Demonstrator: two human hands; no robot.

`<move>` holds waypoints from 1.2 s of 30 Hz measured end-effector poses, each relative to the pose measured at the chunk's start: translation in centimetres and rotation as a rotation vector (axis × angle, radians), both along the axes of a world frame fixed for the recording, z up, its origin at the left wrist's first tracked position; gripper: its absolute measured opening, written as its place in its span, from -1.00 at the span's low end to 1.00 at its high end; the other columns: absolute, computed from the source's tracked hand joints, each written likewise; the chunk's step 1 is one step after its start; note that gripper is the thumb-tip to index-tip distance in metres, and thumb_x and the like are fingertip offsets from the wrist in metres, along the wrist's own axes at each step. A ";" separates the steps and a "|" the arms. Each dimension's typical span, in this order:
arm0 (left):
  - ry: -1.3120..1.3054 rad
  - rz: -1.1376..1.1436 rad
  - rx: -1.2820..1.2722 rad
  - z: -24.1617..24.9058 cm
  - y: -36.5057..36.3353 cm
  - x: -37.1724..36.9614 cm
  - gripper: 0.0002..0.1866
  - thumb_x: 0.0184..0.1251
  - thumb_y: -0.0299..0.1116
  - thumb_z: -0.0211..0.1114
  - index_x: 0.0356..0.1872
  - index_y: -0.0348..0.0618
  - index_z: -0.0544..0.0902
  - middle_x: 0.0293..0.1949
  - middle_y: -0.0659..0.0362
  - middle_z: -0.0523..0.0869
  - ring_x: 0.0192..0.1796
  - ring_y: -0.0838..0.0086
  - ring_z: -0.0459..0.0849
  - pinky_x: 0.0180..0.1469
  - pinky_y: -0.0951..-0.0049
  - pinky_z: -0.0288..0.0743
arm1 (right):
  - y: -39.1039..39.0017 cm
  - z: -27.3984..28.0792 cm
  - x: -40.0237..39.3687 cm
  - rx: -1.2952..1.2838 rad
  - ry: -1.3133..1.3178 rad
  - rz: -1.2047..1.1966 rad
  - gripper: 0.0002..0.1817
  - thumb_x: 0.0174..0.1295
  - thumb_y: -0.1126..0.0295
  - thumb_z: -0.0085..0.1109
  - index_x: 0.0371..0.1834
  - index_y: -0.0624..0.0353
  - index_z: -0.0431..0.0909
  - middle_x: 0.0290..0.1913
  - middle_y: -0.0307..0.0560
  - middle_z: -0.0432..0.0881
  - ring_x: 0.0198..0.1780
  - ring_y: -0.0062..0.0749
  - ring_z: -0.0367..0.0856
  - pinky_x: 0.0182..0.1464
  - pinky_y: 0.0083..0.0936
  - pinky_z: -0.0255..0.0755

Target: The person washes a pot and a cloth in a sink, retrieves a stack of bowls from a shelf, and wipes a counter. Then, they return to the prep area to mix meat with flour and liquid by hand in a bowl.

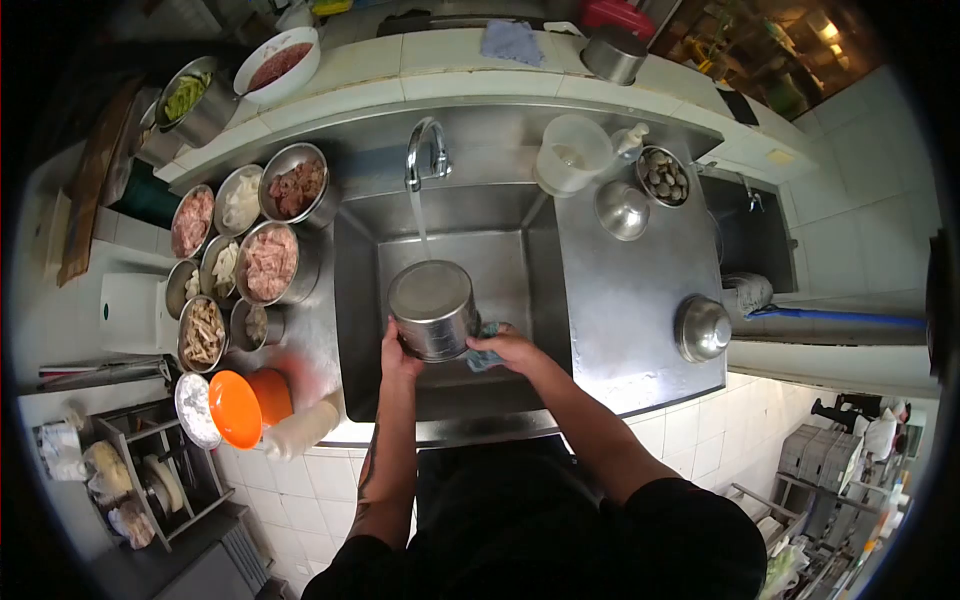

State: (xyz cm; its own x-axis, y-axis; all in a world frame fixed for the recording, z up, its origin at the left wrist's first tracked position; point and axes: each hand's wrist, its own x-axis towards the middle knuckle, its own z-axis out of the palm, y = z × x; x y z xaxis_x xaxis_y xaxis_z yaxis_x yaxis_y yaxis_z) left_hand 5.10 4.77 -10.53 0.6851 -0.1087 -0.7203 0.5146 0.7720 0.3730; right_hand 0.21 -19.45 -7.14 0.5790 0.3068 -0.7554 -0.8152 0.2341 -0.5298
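I have the stainless steel pot (432, 300) up over the sink basin (500, 270), tilted, with what looks like its flat base turned toward my camera. My left hand (400, 355) grips the wall low on the near left side, thumb and fingers closed on the metal. My right hand (510, 348) pinches a greenish cloth (484, 357) against the lower right side; I cannot tell whether any bare fingers there also bear on the steel.

Beyond the pot, water runs from the gooseneck faucet (428, 150); whether the stream meets the pot's far edge or falls behind it, I can't make out. If it strikes that curved metal, I'd expect splashing. Wet steel is slick too, so should the cloth slide while my left grip loosens, the pot could drop and bang into the basin.

Left of the basin, uncovered pans crowd the counter, among them a pan of pale pink meat (270, 262) and a pan of darker meat (297, 186). Flung drops could land in those. On the right stand a translucent plastic tub (573, 155) and an upturned steel bowl (622, 211), probably at less risk unless I swing wide.
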 end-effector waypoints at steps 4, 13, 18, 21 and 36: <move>-0.051 -0.077 0.025 3.0 -1.1 2.9 -0.54 0.59 0.00 0.06 0.16 -0.19 0.56 0.16 0.08 0.66 0.19 0.26 0.63 0.31 0.13 0.46 | -5.5 5.0 1.8 -0.891 -0.438 0.132 -0.59 0.09 0.36 0.41 0.04 0.09 0.60 -0.01 0.03 0.71 0.03 -0.17 0.69 0.12 -0.33 0.54; -0.108 -0.302 0.223 1.9 -7.4 10.4 -0.69 0.56 -0.25 0.13 0.12 -0.24 0.47 0.02 0.02 0.64 0.01 0.22 0.70 0.07 0.12 0.63 | -19.1 20.1 21.0 -1.531 -1.046 -0.311 -0.63 0.04 0.36 0.35 -0.06 0.23 0.64 -0.09 0.16 0.73 0.00 0.04 0.69 0.03 -0.28 0.54; -0.039 -0.233 0.178 1.1 -8.1 12.5 -0.71 0.56 -0.25 0.10 0.13 -0.20 0.48 0.03 0.03 0.65 0.02 0.22 0.69 0.11 0.11 0.61 | -14.5 15.4 23.3 -1.274 -1.044 -0.400 -0.68 0.12 0.34 0.32 -0.06 0.21 0.69 -0.08 0.09 0.76 -0.08 -0.15 0.74 -0.03 -0.34 0.56; -0.015 -0.192 0.094 -0.5 -7.3 12.6 -0.69 0.57 -0.25 0.08 0.17 -0.19 0.47 0.10 0.05 0.62 0.14 0.19 0.63 0.24 0.03 0.53 | -4.5 11.9 19.7 -0.302 -0.850 -0.257 -0.80 0.20 0.48 0.22 -0.13 0.20 0.71 -0.21 -0.11 0.76 -0.14 -0.39 0.73 -0.09 -0.43 0.60; -0.114 -0.247 0.089 -0.9 -4.9 11.2 -0.83 0.53 -0.22 0.07 -0.02 0.03 0.55 -0.35 0.35 0.60 -0.40 0.61 0.49 -0.31 0.50 0.34 | 9.4 3.6 21.3 0.232 -0.383 -0.544 -0.79 0.50 0.26 0.04 -0.22 0.16 0.53 -0.54 -0.23 0.43 -0.70 -0.61 0.22 -0.72 -0.53 0.02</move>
